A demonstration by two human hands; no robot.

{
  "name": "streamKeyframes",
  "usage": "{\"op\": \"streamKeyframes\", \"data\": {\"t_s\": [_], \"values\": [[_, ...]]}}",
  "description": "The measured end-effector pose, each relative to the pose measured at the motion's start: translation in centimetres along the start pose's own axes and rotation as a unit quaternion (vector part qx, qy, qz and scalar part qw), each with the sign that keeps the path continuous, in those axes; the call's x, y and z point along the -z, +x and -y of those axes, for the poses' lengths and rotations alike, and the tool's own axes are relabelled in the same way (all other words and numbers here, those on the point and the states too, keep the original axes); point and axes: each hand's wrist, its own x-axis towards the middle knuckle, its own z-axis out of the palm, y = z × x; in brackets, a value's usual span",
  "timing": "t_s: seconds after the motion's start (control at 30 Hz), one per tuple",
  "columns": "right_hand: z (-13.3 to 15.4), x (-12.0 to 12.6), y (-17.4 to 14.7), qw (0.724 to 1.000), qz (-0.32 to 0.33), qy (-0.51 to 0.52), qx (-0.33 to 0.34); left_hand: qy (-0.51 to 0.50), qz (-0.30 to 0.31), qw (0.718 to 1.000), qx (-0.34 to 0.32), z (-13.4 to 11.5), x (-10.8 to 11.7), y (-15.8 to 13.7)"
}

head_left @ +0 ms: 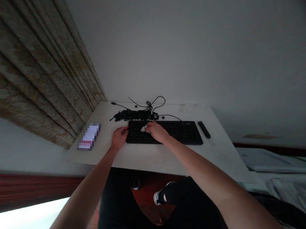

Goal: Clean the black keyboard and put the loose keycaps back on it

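Note:
A black keyboard [185,132] lies flat on the white table, many of its keys apparently off. My left hand [119,137] grips its left end, fingers closed at the edge. Over the left half of the keyboard, my right hand [156,131] pinches a small white tissue [143,128] against its surface. A heap of loose black keycaps [135,115] lies just behind the keyboard, with a few strays at its right. The fingertips of my right hand are partly hidden.
Black cable [160,97] loops behind the keycaps near the wall. A dark, long tool [204,129] with a thin wire end lies right of the keyboard. At the table's left is a blurred phone [89,136]. A patterned curtain [43,54] hangs on the left.

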Motion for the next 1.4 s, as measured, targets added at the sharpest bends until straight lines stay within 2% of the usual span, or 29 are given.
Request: {"op": "streamKeyframes", "data": {"t_s": [0.13,0.23,0.43,0.57,0.8,0.9,1.0,1.13,1.27,1.4], "values": [[-2.4,1.5,-2.5,1.0,-0.001,0.009,-0.002,0.003,-0.007,1.0,0.003,-0.2,-0.1,0.0],[-3.1,2.0,-3.0,1.0,-0.008,0.008,-0.003,0.008,-0.014,1.0,0.005,-0.5,-0.2,-0.1],[-0.7,0.1,-0.2,0.999,-0.043,0.028,0.003,0.003,-0.01,1.0,-0.001,-0.4,-0.1,-0.1],[0.2,-0.4,0.2,1.0,-0.018,0.003,0.011,0.0,-0.006,1.0,-0.006,-0.3,0.0,-0.1],[-3.1,2.3,-3.7,1.0,0.009,-0.024,0.004,-0.003,-0.013,1.0,-0.006,-0.2,-0.1,-0.1],[-4.1,3.0,-4.2,1.0,0.01,-0.023,-0.014,-0.002,-0.015,1.0,-0.001,-0.2,-0.2,0.0],[-3.4,2.4,-3.1,0.999,-0.019,0.001,-0.027,-0.001,-0.017,1.0,0.0,-0.2,-0.3,0.1],[-0.9,0.3,-0.7,0.997,-0.061,0.036,-0.016,0.005,-0.01,1.0,-0.004,-0.2,-0.2,0.1],[0.0,-0.8,0.1,1.0,-0.027,0.004,-0.008,0.005,-0.006,1.0,-0.008,-0.1,0.1,0.0],[-1.8,0.4,-1.9,1.0,-0.005,-0.028,-0.002,-0.001,-0.005,1.0,-0.005,-0.1,0.1,-0.1]]}}
